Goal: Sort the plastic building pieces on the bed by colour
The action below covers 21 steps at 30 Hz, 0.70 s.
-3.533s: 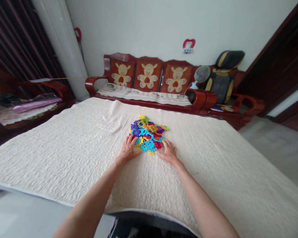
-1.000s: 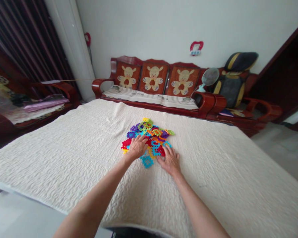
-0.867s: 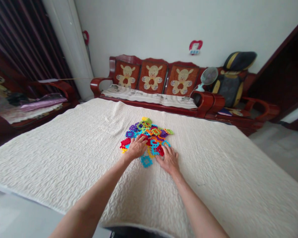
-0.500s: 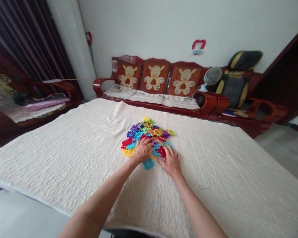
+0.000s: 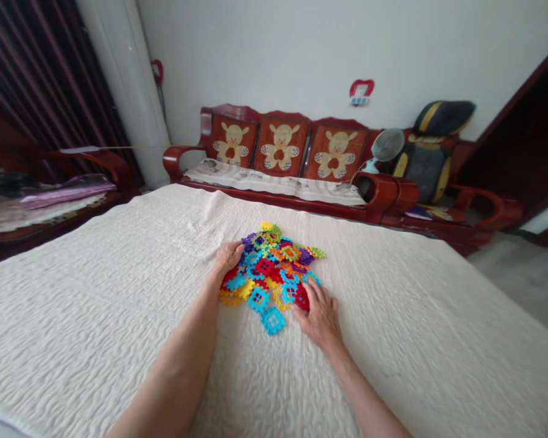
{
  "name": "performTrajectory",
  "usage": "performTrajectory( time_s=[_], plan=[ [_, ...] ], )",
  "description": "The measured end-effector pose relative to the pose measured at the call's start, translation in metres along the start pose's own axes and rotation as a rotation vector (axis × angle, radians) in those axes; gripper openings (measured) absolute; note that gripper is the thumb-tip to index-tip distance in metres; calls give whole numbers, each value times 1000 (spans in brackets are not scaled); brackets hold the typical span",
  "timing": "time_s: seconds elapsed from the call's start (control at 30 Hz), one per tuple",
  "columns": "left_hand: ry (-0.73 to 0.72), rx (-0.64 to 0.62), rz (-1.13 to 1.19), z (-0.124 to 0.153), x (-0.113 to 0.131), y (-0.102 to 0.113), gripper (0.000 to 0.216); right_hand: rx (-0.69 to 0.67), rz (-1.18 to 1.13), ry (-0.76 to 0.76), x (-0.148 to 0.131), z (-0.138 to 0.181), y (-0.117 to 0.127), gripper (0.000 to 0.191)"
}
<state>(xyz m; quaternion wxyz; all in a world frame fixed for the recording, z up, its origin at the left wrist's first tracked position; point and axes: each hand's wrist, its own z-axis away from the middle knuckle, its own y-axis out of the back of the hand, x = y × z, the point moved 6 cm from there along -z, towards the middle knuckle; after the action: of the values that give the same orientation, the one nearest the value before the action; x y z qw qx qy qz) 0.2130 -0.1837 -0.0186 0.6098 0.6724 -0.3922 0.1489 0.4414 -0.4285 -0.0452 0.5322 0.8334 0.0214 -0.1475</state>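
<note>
While its long axis runs near to far, the pile [image 5: 265, 266] on the quilt [image 5: 119, 304] narrows toward a near blue piece [image 5: 273, 320]. It lies between the left hand [image 5: 229, 254], whose grip is unclear, and the right hand [image 5: 320, 313], apart, loosely spread, touching a red piece [image 5: 302, 298].

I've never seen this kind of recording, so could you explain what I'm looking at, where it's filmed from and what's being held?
There's no machine here, just a person's bare left hand and right hand. The view comes from one camera worn on that person's head, looking forward and down. On the pale cover lies a loose pile of colourful, notched flat pieces. The left hand is at the pile's left edge; the right hand is at its right edge, fingers by a red piece. Whether either hand grips anything is hard to tell. Beyond stands a sofa.
</note>
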Motion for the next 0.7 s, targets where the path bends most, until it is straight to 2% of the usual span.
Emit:
performTrajectory(
  time_s=[0.17,0.27,0.37,0.53,0.7],
  plan=[
    [-11,-22,157,-7,-1,-4,40,-10,-38,-5,-1,1,3,57],
    [90,97,196,-12,-14,6,47,-2,-63,-2,-2,1,6,59],
    [140,185,98,-14,-22,13,44,0,-77,0,-3,1,8,61],
    [74,145,22,-26,-23,7,36,-17,-80,-11,-4,1,9,57],
    [114,143,226,-42,-42,1,40,-3,-92,-11,-4,1,10,55]
  ],
)
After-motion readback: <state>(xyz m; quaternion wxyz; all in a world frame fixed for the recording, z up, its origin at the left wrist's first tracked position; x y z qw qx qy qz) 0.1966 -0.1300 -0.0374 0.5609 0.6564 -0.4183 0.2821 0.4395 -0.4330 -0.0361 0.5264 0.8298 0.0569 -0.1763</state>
